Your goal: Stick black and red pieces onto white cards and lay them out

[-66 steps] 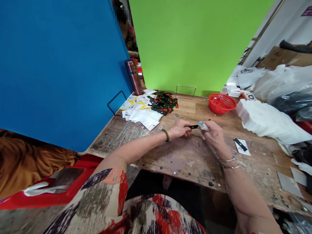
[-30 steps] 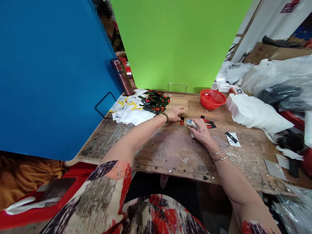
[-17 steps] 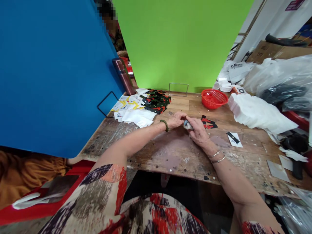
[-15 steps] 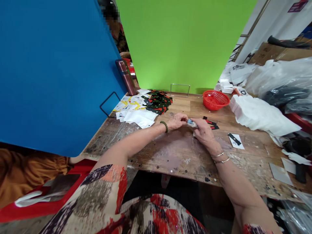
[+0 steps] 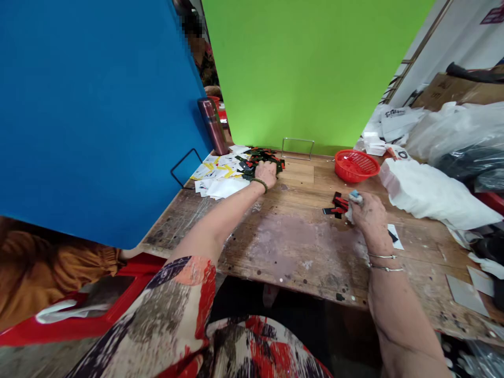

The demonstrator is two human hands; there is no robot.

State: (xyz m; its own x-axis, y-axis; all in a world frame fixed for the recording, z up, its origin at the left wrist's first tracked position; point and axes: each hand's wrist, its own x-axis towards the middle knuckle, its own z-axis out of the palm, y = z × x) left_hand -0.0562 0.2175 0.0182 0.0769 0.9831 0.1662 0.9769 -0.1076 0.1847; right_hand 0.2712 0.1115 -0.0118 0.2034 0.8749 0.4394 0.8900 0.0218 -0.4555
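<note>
At the back left of the table, my left hand (image 5: 266, 173) rests at a heap of small black strips with red parts (image 5: 258, 155). Its fingers are curled down together, and whatever they pinch is hidden. A crumpled whitish-blue rag (image 5: 354, 200) is gripped in my right hand (image 5: 370, 215). That hand is just right of a small loose group of black-and-red strips (image 5: 336, 206). Partly behind my right wrist lies a white card with a black piece on it (image 5: 397, 237).
White and yellow printed cards (image 5: 222, 185) lie left of the heap, near a maroon flask (image 5: 214, 128). A red basket (image 5: 356, 166) and white sheets (image 5: 437, 194) stand at the back right. Blue (image 5: 90, 115) and green panels (image 5: 315, 68) border the table. Another person's orange sleeve (image 5: 59, 268) shows at left.
My hands were together at the rag in the middle. The left has moved away to the heap; the right has moved right with the rag, beside the small group of strips.
</note>
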